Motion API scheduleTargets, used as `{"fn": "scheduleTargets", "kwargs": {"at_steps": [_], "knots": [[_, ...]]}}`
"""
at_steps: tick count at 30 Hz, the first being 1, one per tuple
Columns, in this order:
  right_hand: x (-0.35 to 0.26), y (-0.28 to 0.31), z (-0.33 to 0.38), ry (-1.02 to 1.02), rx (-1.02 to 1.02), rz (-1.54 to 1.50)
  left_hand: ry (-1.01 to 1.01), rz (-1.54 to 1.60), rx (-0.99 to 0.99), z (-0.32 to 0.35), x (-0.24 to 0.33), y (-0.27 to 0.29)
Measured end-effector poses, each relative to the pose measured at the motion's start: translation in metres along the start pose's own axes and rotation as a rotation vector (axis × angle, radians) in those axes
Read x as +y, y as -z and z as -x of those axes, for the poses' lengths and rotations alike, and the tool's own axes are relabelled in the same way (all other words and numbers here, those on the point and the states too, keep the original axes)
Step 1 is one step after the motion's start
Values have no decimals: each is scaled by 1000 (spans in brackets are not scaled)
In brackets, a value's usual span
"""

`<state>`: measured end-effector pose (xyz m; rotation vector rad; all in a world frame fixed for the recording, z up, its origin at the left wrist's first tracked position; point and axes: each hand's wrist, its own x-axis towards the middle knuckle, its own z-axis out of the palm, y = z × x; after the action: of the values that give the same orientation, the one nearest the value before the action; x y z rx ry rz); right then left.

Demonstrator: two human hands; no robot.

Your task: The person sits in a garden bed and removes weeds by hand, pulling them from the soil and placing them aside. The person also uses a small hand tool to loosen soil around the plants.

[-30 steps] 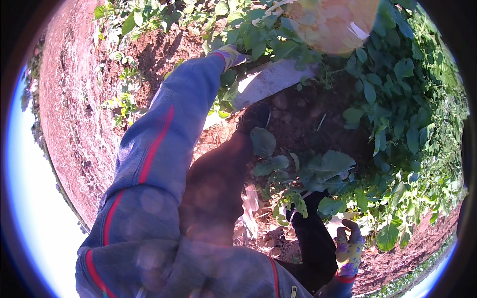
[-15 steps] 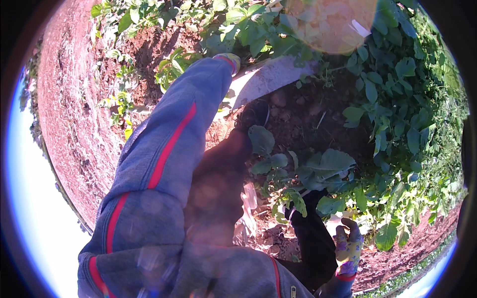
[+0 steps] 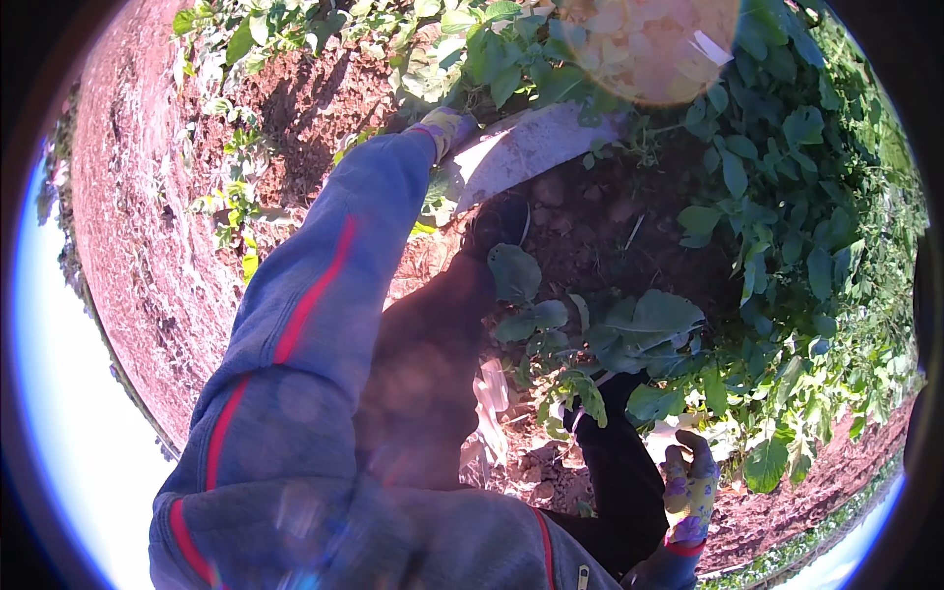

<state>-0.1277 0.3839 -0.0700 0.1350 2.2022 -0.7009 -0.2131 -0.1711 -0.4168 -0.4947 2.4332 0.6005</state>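
Observation:
My left hand [image 3: 449, 128], in a pale patterned glove, reaches far forward among green leaves [image 3: 428, 79] at the top of the view. It is beside the left end of a pale, flat, curved sheet [image 3: 536, 147]. Its fingers are hidden, so what it grips, if anything, does not show. At the lower right, my right hand [image 3: 691, 497] wears a pale glove with purple flowers. Its thumb and fingers are bent but apart, and nothing shows between them.
Broad-leaved plants [image 3: 767, 197] crowd the right side. A low leafy plant [image 3: 644, 329] grows between my legs, near my dark shoe [image 3: 500, 224]. Reddish bare soil [image 3: 147, 216] stretches along the left. Crumpled pale plastic [image 3: 489, 408] lies by my leg.
My left hand has shifted slightly left and turned, showing more of its glove, and leaves beside it have moved. The right hand stays where it was.

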Motion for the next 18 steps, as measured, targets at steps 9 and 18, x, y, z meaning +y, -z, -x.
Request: {"fn": "scheduleTargets", "kwargs": {"at_steps": [9, 18], "knots": [[9, -4, 0, 6, 35, -8, 161, 427, 185, 32, 7, 48], [7, -1, 2, 102, 44, 79, -17, -65, 6, 8, 9, 121]]}}
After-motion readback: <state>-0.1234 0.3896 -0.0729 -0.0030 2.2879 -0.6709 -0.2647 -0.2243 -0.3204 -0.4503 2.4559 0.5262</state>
